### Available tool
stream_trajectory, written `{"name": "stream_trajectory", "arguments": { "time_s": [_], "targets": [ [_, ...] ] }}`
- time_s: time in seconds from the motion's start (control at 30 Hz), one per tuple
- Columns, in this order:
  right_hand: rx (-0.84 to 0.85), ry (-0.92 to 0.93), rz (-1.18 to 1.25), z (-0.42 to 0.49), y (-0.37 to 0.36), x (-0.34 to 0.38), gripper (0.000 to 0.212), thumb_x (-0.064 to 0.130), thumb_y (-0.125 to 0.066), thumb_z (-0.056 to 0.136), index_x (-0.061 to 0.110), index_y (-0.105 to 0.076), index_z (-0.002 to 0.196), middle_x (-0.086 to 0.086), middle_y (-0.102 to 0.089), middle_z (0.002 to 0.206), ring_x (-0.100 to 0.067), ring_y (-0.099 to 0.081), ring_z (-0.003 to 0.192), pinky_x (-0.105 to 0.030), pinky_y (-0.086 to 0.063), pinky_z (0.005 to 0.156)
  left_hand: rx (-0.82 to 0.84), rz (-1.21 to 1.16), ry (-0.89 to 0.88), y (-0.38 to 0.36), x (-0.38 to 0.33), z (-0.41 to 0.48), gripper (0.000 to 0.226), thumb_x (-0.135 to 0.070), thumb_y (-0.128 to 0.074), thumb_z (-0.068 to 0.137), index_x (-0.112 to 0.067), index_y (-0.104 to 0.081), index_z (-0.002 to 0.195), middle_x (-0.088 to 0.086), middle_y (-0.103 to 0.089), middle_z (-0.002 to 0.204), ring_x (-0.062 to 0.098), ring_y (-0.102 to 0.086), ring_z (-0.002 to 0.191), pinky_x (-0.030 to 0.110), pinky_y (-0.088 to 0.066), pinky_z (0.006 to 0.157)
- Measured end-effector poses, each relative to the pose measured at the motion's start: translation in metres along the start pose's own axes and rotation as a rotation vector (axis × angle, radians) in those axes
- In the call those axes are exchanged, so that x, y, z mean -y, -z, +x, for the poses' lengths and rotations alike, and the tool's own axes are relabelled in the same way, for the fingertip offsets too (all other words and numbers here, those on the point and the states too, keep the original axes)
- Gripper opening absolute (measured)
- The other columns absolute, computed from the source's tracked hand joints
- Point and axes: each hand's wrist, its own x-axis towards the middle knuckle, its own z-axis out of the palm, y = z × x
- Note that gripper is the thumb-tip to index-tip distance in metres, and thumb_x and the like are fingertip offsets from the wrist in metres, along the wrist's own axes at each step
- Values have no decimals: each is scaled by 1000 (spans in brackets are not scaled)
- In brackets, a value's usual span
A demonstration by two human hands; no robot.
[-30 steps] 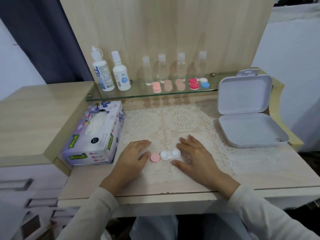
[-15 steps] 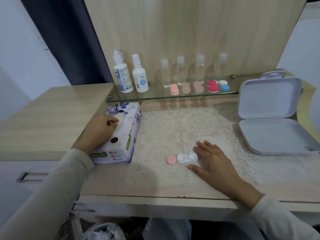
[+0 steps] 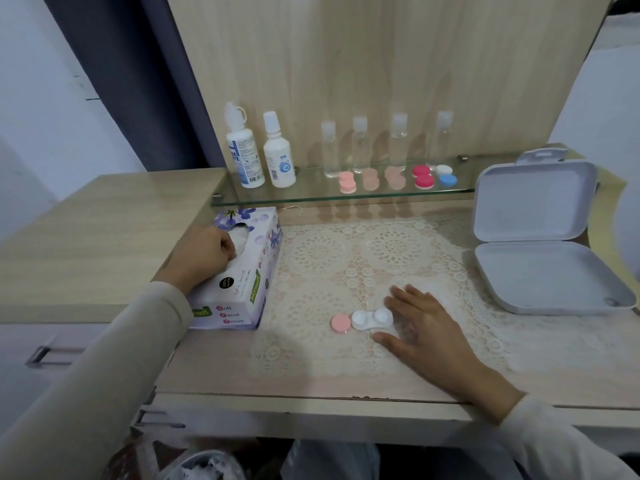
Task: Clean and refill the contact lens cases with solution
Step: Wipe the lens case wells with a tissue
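A white contact lens case [image 3: 372,319] lies uncapped on the lace mat, with a pink cap [image 3: 340,323] just left of it. My right hand [image 3: 424,329] rests flat on the mat, fingers spread, touching the case's right end. My left hand [image 3: 204,254] is on top of the tissue box [image 3: 242,278], fingers pinched on the white tissue [image 3: 239,242] at its slot. Two white solution bottles [image 3: 244,157] [image 3: 278,157] stand at the left of the glass shelf [image 3: 346,199].
Several small clear bottles [image 3: 360,147] and more lens cases, pink [image 3: 347,181], red [image 3: 423,176] and white-blue [image 3: 446,175], sit on the shelf. An open grey box [image 3: 550,271] lies at the right. A bin with crumpled tissue [image 3: 204,465] is below the table's front edge.
My left hand left the pink cap, went to the tissue box and closed its fingers on the tissue. My right hand stays beside the case. The view shifted left.
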Motion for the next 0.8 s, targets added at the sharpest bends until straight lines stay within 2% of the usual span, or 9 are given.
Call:
{"name": "stream_trajectory", "arguments": {
  "time_s": [0.27,0.37,0.43,0.57,0.6,0.67,0.73,0.8],
  "targets": [
    [0,-3,13,0,0,0,66,54,-60,79,18,-47,133,2,-35,147,-14,-22,139,-29,-11,113,-177,-113,31,20,-4,-5,10,-6,-66,79,-10,-75,78,14,-71,80,31,-59,81,32,-41,73],
    [-9,1,23,1,0,0,65,54,-60,78,17,-49,132,1,-37,146,-15,-23,139,-29,-12,112,-279,-222,21,38,-13,-6,9,-3,-65,79,-7,-73,78,11,-69,77,23,-58,76,29,-43,74],
    [-14,2,31,0,0,0,65,53,-61,78,17,-50,131,1,-37,146,-15,-23,139,-30,-14,113,-308,-302,-11,51,-22,-7,6,-4,-66,79,-5,-72,79,6,-65,77,17,-54,75,21,-40,69],
    [-16,-6,63,1,2,2,68,60,-57,78,16,-52,129,0,-39,145,-14,-25,138,-30,-18,113,-257,-382,-151,65,-40,-7,1,-6,-65,81,-5,-66,80,6,-64,81,17,-57,74,12,-43,65],
    [-24,-18,91,1,3,3,73,66,-51,76,16,-52,129,1,-40,144,-13,-27,137,-29,-19,112,-237,-408,-176,65,-46,-8,4,-5,-64,82,-7,-64,79,5,-63,81,15,-56,72,7,-41,63],
    [-56,-63,176,0,7,5,79,70,-37,72,16,-54,128,1,-45,140,-12,-35,133,-25,-25,108,-202,-450,-225,61,-58,-11,17,-5,-60,83,-18,-56,72,1,-59,76,11,-53,67,5,-40,61],
    [-128,-99,278,0,12,7,72,65,-40,74,16,-58,123,2,-53,133,-11,-47,123,-23,-34,101,-149,-495,-246,56,-71,-19,22,-8,-58,85,-24,-52,72,-6,-56,73,8,-52,67,8,-41,60],
    [-213,-101,353,1,20,10,57,55,-48,78,15,-63,116,4,-61,122,-7,-54,111,-15,-38,92,-88,-521,-257,49,-86,-30,13,-11,-59,86,-20,-55,78,-7,-57,74,0,-51,64,7,-40,60]
  ]
}}
